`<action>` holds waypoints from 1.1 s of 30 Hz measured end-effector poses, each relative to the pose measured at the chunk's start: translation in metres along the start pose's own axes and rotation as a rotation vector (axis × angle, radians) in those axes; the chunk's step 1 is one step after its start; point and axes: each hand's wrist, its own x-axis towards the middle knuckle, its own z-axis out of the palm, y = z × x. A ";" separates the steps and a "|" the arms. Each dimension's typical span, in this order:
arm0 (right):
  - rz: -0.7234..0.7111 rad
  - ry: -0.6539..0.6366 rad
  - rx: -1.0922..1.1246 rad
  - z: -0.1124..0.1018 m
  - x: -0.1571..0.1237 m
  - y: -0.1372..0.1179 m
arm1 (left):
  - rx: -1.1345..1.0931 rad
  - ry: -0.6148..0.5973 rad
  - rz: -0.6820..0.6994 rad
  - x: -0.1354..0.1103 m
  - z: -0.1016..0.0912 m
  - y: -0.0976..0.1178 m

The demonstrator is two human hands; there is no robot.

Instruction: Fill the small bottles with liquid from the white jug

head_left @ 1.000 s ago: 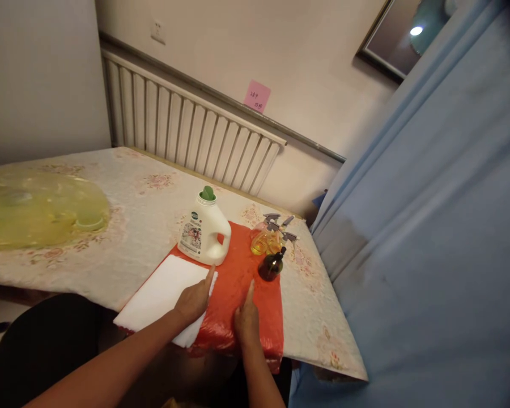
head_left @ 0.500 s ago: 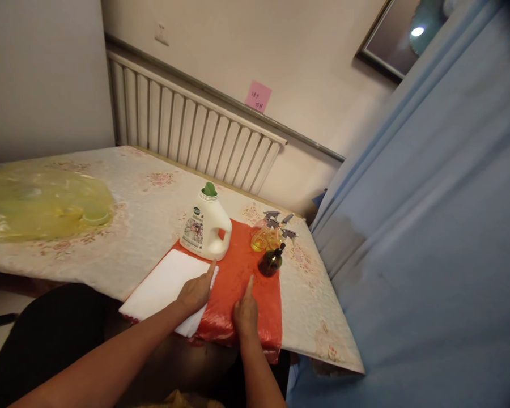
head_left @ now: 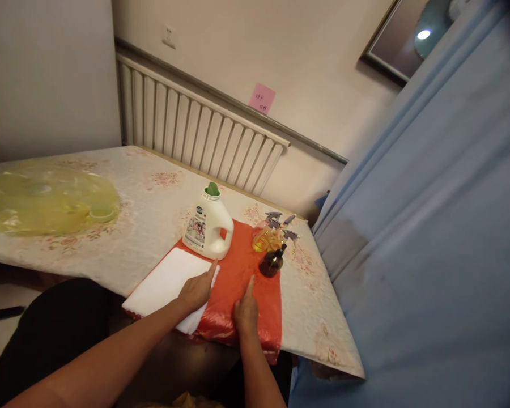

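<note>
My left hand rests at the right edge of a folded white cloth, a finger stretched out toward the base of a cream detergent jug. The jug stands upright, with green showing at its mouth. My right hand lies on a shiny red plastic sheet, one finger stretched out near a dark pump bottle. Nothing shows in either hand; some fingers are hidden from view. Clear spray bottles with yellow liquid and grey trigger heads stand close together behind the pump bottle.
A translucent yellow plastic bag lies on the flowered tablecloth at the left. Behind the table is a white radiator, with a pink note above it. A blue curtain hangs along the right side.
The view has shifted slightly, so the things at the left and back appear a little farther right. Both hands keep their place on the cloth and red sheet.
</note>
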 end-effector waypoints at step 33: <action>0.031 -0.045 -0.035 0.000 0.002 0.000 | 0.025 -0.008 0.000 -0.001 0.003 -0.001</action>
